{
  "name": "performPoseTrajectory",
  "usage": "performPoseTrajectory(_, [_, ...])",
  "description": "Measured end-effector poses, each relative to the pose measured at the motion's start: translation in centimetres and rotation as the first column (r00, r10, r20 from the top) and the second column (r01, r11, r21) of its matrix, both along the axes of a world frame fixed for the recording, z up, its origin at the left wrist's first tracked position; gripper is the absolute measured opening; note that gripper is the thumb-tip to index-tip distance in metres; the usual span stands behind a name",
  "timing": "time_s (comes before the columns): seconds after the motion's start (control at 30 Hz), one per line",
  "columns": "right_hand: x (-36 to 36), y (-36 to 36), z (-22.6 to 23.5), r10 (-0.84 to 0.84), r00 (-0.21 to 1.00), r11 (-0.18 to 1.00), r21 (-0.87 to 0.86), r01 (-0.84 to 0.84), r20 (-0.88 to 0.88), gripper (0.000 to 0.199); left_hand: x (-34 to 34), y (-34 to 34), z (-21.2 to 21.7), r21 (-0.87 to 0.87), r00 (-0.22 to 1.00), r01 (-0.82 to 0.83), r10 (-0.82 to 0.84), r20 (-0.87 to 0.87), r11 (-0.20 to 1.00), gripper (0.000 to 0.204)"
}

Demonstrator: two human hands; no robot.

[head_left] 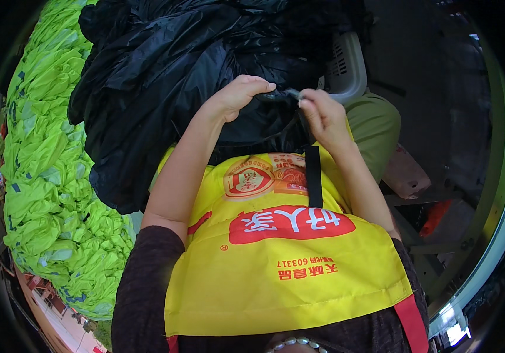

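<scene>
A large heap of thin, shiny black fabric (164, 70) spreads in front of me and over my lap. My left hand (242, 97) is closed at the fabric's near part, with thumb and fingers pinching its edge. Just to the right, my right hand (326, 117) is closed too, thumb against the fingers. A small grey piece (293, 93) sticks out of its pinch toward the left hand; it is slightly blurred and too small to name. Dark cloth runs between the two hands. The fingertips of the left hand are partly hidden.
A pile of bright yellow-green garments (52, 176) fills the left side. Behind my right hand stands a light grey plastic basket (353, 65), partly under the black fabric. I wear a yellow apron (287, 294). A metal frame (490, 194) rises at the right.
</scene>
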State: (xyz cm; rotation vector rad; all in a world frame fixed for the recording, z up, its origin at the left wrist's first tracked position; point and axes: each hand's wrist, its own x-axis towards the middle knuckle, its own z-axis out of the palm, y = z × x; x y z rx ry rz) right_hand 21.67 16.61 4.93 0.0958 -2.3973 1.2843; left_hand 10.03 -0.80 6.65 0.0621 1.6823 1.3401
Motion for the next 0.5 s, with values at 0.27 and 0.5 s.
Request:
performPoseTrajectory(0.27, [-1.2,-0.9,-0.5,0.112,0.926,0.902,-0.428,0.057,0.36,0.04,0.3,0.2,0.8,-0.049,1.0,0.005,-0.006,-0.014,0.999,0.026])
performPoseTrajectory(0.5, [-1.9,-0.3,-1.4,0.155,0.912,0.673,-0.716,0.185,0.38,0.019,-0.6,-1.7,0.0,-0.011,0.963,0.268,-0.268,-0.014,0.963,0.018])
